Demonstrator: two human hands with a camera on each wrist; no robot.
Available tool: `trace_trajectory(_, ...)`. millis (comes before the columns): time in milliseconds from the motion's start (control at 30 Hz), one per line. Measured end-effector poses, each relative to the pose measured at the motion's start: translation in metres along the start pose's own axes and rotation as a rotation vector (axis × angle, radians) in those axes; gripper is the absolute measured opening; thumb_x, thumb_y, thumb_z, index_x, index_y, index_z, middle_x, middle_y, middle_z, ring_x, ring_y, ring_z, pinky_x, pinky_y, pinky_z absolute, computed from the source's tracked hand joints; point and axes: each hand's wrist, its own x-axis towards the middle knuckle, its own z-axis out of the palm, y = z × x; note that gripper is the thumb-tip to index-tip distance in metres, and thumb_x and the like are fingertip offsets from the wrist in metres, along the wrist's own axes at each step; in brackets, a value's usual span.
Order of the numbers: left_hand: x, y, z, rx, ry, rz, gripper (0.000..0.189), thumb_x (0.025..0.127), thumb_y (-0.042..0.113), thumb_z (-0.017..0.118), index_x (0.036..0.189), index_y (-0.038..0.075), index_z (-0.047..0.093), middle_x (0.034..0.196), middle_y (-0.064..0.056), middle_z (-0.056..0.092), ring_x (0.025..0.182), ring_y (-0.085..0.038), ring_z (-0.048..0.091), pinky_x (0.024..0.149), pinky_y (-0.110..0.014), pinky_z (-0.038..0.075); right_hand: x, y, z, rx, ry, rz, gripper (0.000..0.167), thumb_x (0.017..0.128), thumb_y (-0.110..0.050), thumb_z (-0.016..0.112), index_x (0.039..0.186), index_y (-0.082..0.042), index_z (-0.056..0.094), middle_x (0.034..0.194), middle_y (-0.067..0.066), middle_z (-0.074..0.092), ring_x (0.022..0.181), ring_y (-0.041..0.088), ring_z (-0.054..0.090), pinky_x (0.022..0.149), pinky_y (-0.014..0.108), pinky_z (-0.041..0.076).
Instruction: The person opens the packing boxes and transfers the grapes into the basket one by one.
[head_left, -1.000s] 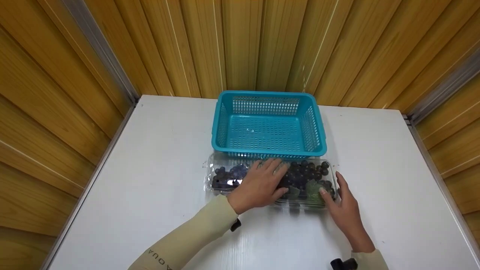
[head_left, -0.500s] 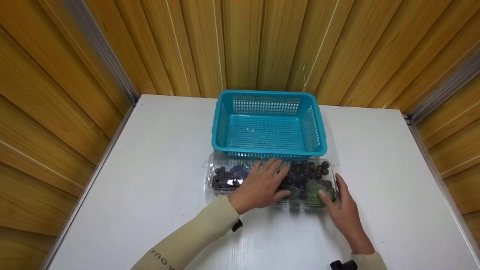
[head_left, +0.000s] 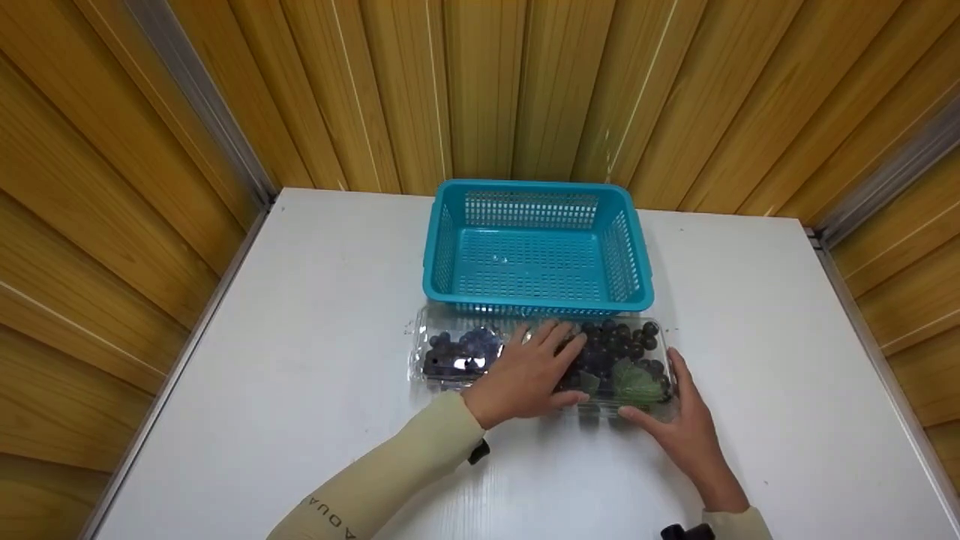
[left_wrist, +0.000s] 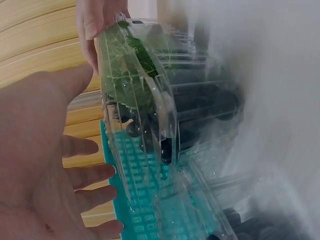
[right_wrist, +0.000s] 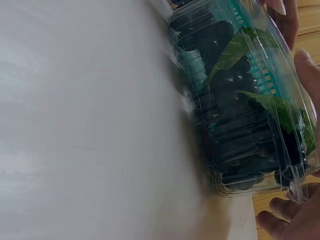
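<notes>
A long clear plastic box (head_left: 472, 341) of dark grapes (head_left: 600, 349) lies on the white table, with green leaves (head_left: 636, 381) at its right end. My left hand (head_left: 521, 375) spreads straight fingers over the middle of the lid in the head view. In the left wrist view its fingers (left_wrist: 90, 175) extend beside the clear plastic. At the box's right end, my right hand (head_left: 686, 427) has its straight fingers along the short side and its thumb stretched out at the near edge. The right wrist view shows its fingertips (right_wrist: 272, 220) close to the box corner.
A turquoise perforated basket (head_left: 536, 307) stands just behind the box. The white table (head_left: 337, 300) extends to both sides, with wood-patterned panels (head_left: 480, 97) rising at the back, left and right.
My right thumb has shifted off the lid's top over the leaf to the near edge. My left hand has slid slightly to the right; box and basket stay put.
</notes>
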Motion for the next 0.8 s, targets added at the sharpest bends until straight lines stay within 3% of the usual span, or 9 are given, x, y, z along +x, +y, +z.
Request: trace_trajectory(800, 0.004, 0.002, 0.012, 0.048, -0.009, 0.002, 0.098, 0.079, 0.08, 0.046, 0.154, 0.022, 0.023, 0.16, -0.005, 0.026, 0.147, -0.026, 0.027, 0.115, -0.051, 0.03, -0.002, 0.005, 0.001, -0.03, -0.008, -0.019, 0.127, 0.068, -0.043, 0.085, 0.154, -0.035, -0.007, 0.164, 0.012, 0.006, 0.149, 0.041, 0.011, 0.113, 0.064, 0.019)
